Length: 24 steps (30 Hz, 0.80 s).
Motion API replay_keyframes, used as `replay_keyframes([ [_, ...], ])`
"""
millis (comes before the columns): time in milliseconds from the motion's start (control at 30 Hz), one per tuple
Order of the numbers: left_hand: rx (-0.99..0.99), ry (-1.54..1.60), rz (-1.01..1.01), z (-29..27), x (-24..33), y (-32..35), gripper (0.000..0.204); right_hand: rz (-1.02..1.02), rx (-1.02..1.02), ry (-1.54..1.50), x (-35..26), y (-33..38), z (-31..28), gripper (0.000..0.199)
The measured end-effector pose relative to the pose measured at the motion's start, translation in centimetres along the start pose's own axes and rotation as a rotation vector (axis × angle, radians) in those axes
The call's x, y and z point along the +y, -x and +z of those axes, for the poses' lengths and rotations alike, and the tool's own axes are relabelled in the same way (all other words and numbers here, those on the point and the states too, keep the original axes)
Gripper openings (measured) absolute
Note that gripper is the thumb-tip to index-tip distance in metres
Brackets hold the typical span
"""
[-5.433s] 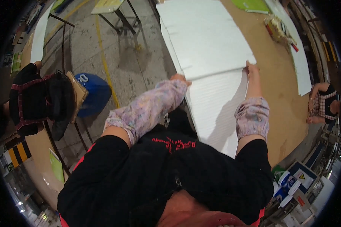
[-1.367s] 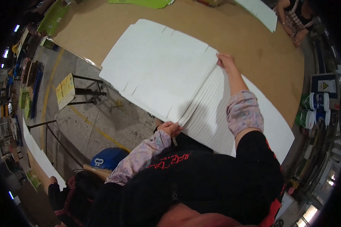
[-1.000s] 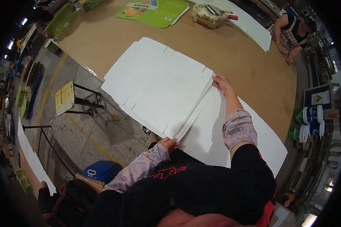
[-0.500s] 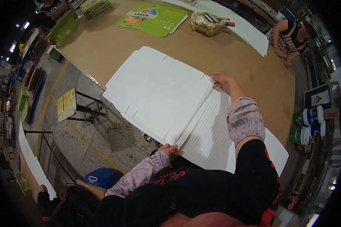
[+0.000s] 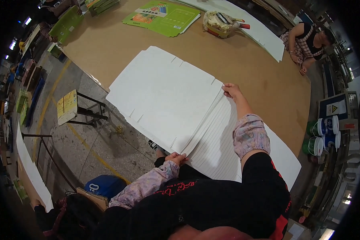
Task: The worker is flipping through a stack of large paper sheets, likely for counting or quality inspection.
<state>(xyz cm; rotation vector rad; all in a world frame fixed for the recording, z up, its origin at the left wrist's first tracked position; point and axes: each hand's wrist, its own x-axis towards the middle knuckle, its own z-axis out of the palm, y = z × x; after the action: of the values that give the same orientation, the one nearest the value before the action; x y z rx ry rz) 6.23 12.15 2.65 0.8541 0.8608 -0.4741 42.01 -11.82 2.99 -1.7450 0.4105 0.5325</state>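
Across the table in front of me lies a large white die-cut cardboard blank (image 5: 164, 96) with short slits along its edges, the top one of a stack. To its right, more white blanks (image 5: 216, 140) lie fanned in overlapping steps, their edges making close parallel lines. My left hand (image 5: 177, 158) is closed on the near right corner of the upper blanks, thumb on top. At the far right corner, my right hand (image 5: 231, 90) pinches the edge of the blanks. How many sheets each hand holds cannot be made out.
Green printed blanks (image 5: 160, 19) and a bag-lined tub (image 5: 220, 24) with a red-handled tool stand far back on the brown table (image 5: 276, 96). A person (image 5: 306, 44) is at the right edge. Left of the table are a stool (image 5: 70, 107) and a blue object (image 5: 105, 186).
My right hand has drawn its fingers together on the blanks' far corner and shifted slightly. My left hand stays at the near corner. The whole view has shifted a little.
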Motion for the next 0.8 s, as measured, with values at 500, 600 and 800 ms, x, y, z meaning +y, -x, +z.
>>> replay_keyframes([
  [500,0.033,-0.133,0.084,0.6,0.3,-1.3,0.018,-0.049,0.006,0.078,-0.7,-1.3,-0.6,0.011],
  [600,0.013,-0.096,0.095,0.2,-0.2,-1.2,0.019,-0.013,0.001,0.061,-0.1,-1.1,-0.3,0.008],
  [800,0.058,-0.122,0.157,0.1,-1.3,-1.1,0.02,-0.009,0.032,0.036,0.2,-0.8,-0.2,0.008],
])
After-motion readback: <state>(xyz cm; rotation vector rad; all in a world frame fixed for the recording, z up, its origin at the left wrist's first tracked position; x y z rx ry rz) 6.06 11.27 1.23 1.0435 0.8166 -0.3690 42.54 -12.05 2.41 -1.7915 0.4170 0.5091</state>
